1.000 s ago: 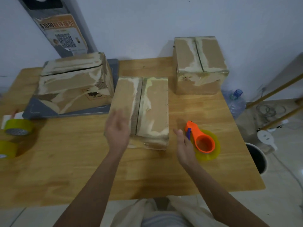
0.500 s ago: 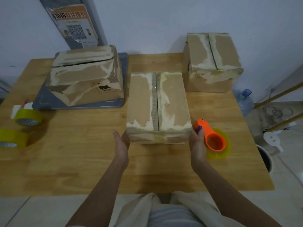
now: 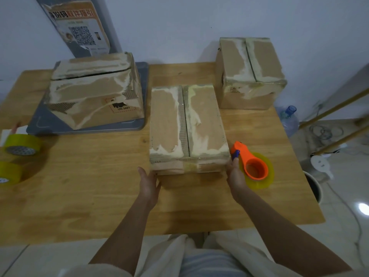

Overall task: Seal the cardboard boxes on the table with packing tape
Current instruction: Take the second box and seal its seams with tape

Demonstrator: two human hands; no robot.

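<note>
Three worn cardboard boxes stand on the table: a long box (image 3: 187,126) at centre with its flaps closed along an untaped seam, a large one (image 3: 93,92) at 10 o'clock, a small one (image 3: 249,70) at 2 o'clock. An orange tape dispenser (image 3: 253,166) lies flat just beside the long box, at 4 o'clock.

At centre frame, the middle box (image 3: 187,126) is brown cardboard streaked with whitish torn patches and a yellowish strip along its seam. The dispenser (image 3: 249,162) at right is orange with a blue tab over a yellow roll, and two yellow-green rolls (image 3: 22,143) lie at left. The table (image 3: 89,176) is honey-coloured wood grain; the tray (image 3: 139,124) at upper left is grey.
</note>
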